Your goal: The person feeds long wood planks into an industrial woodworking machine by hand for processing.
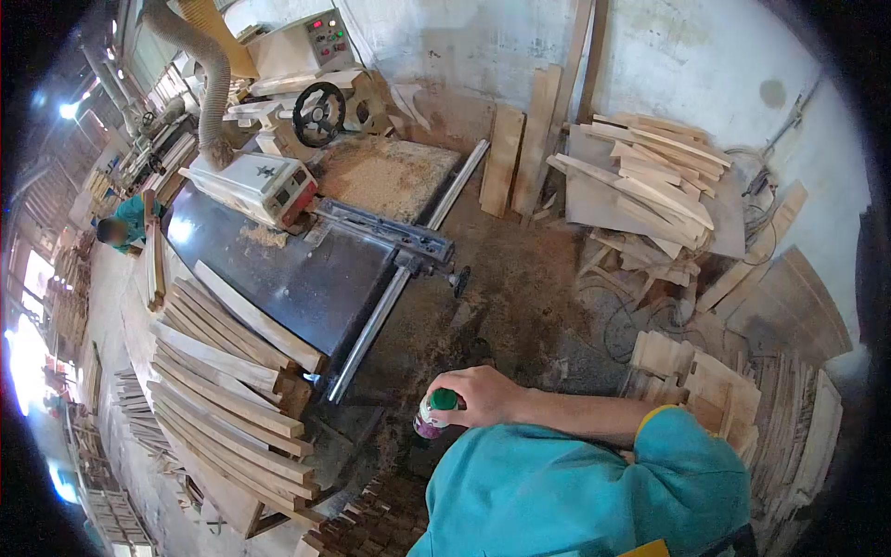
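My right hand is closed around a small bottle with a green cap and a purple-and-white label. The fingers wrap its upper part, next to the cap, and hide some of it. My bare right forearm reaches across in front of my teal shirt. My left hand is out of view. Beyond the bottle stands a saw machine with a dark metal table and a shiny rail along its near edge.
Curved wooden strips lie stacked at the left, beside the machine. A handwheel and sawdust are farther back. More wood pieces are piled at the right. Another person in green bends over at the far left.
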A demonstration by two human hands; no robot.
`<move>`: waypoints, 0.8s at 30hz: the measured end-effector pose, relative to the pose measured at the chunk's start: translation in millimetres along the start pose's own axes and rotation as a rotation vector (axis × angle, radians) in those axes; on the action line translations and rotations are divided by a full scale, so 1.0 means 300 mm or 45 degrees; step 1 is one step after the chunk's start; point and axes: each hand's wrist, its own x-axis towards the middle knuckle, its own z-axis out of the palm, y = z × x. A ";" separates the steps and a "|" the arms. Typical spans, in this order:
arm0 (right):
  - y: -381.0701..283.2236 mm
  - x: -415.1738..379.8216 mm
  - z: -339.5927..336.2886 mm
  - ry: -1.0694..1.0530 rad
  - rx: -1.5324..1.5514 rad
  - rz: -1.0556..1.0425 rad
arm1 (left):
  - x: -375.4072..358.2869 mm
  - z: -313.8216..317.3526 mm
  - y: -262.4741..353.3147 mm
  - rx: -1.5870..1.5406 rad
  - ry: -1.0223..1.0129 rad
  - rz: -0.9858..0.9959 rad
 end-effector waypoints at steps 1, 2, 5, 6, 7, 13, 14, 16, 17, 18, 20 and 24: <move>0.004 -0.009 -0.004 0.010 -0.006 0.005 | -0.012 0.000 0.001 -0.001 0.011 -0.006; 0.006 -0.019 -0.002 0.018 -0.006 0.010 | -0.028 -0.005 0.003 -0.001 0.018 -0.015; 0.026 -0.056 0.003 0.054 -0.061 0.034 | -0.082 -0.013 0.010 -0.006 0.050 -0.047; 0.021 -0.065 -0.003 0.018 -0.061 0.109 | -0.093 -0.011 0.008 -0.013 0.061 -0.049; 0.026 -0.073 -0.004 0.020 -0.067 0.110 | -0.102 -0.014 0.007 -0.014 0.068 -0.052; 0.053 -0.153 -0.011 0.141 -0.200 0.101 | -0.146 -0.003 -0.029 -0.119 0.050 -0.064; 0.052 -0.166 -0.022 0.132 -0.216 0.120 | -0.138 0.011 -0.045 -0.159 0.032 -0.054; 0.046 -0.199 -0.050 0.149 -0.270 0.160 | -0.109 0.040 -0.078 -0.241 -0.028 -0.027; 0.045 -0.224 -0.060 0.184 -0.290 0.212 | -0.090 0.065 -0.093 -0.287 -0.062 -0.011; 0.050 -0.248 -0.069 0.213 -0.267 0.223 | -0.070 0.095 -0.106 -0.334 -0.097 0.005; 0.041 -0.304 -0.108 0.244 -0.263 0.256 | -0.025 0.159 -0.122 -0.422 -0.176 0.037; 0.069 -0.470 -0.151 0.448 -0.212 0.418 | 0.093 0.285 -0.104 -0.525 -0.365 0.105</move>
